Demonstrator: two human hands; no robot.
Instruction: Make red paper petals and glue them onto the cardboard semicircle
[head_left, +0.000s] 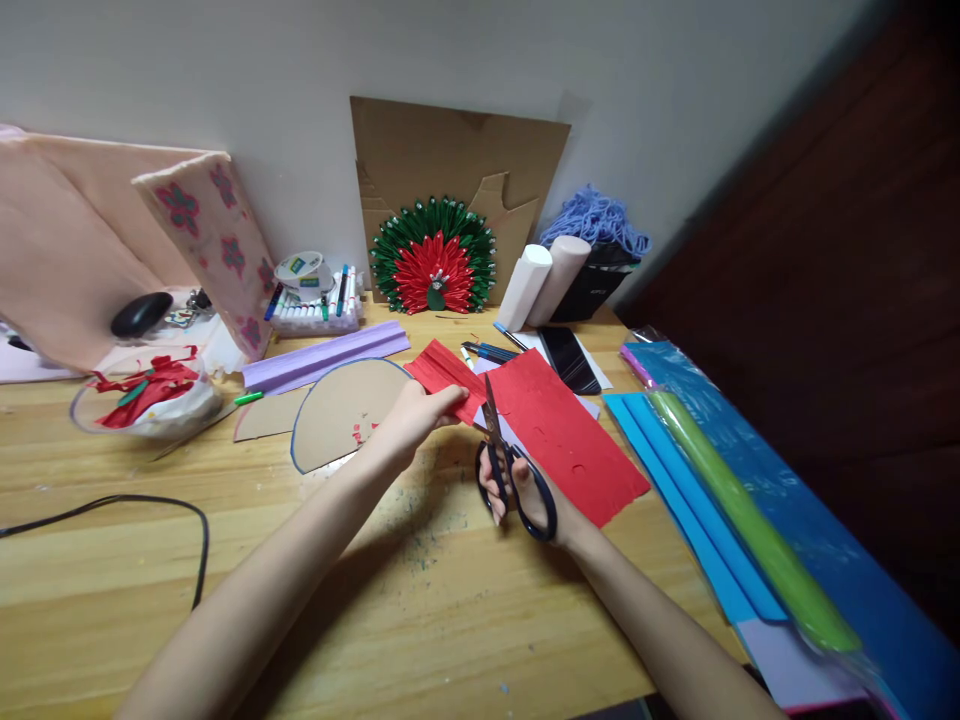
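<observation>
My left hand (420, 415) pinches a folded strip of red crepe paper (442, 367) above the middle of the table. In my right hand (517, 485) is a pair of black-handled scissors (492, 420), its blades pointing up and away from me at the right end of the strip. Whether the blades touch the paper I cannot tell. A larger red sheet (566, 435) lies just beyond and to the right of the scissors. Beside my left hand rests a half-round cardboard piece (345, 400) edged in blue, with small red scraps on it.
A peacock-like red and green craft (435, 262) leans on cardboard (457, 140) by the wall. A scrap bowl (142, 395) and black cable (150, 498) are at left. Markers (315, 312) stand behind. Blue sheets (682, 480) and a green roll (750, 520) line the right side.
</observation>
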